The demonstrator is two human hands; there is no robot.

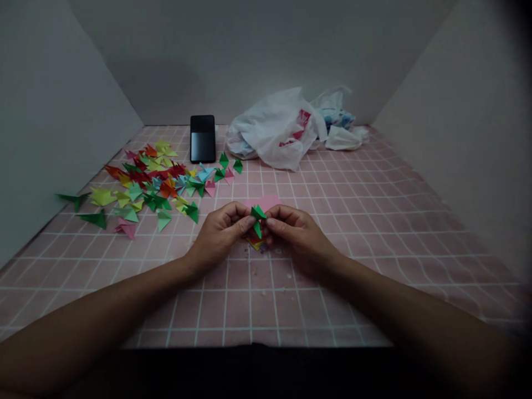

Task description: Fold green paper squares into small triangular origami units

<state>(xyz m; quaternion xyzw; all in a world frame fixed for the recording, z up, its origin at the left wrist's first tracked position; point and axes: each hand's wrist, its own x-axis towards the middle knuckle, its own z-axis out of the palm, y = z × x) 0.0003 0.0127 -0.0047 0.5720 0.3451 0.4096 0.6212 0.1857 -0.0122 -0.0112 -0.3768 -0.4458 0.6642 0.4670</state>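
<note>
My left hand (222, 230) and my right hand (293, 230) meet at the middle of the pink tiled surface, both pinching small green folded paper pieces (257, 217) between thumb and fingers. Under the fingers lies a small yellow and red folded piece (254, 243), partly hidden. A pink paper sheet (266, 201) lies flat just beyond the hands.
A scattered pile of several coloured folded paper triangles (145, 183) covers the left side. A black phone (203, 138) stands against the back wall. White plastic bags (278, 130) lie at the back right. Grey walls enclose the pink gridded surface (374, 221).
</note>
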